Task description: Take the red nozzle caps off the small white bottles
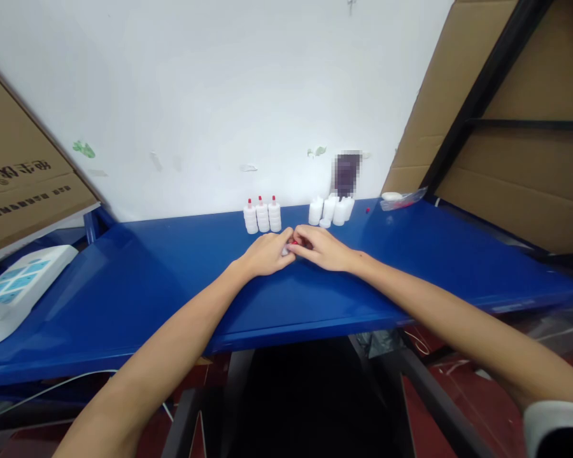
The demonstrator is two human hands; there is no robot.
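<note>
My left hand (pixel 267 254) and my right hand (pixel 327 248) meet above the middle of the blue table. The fingers of my left hand are closed around a small whitish piece (pixel 285 250), mostly hidden, which looks like a bottle nozzle. My right fingertips pinch a small red tip (pixel 294 242) at its end. Just behind my left hand stand white squeeze bottles (pixel 262 219) with red tips, upright in a cluster of short rows. Behind my right hand is a group of white bottles (pixel 339 213) without red tips, with a low white cap (pixel 325 223) in front.
A loose red tip (pixel 367 210) and a clear plastic bag (pixel 403 201) lie at the back right of the blue table (pixel 172 280). At the left are a white device with blue keys (pixel 21 283) and a cardboard box (pixel 23 172). A white wall (pixel 248 95) rises behind.
</note>
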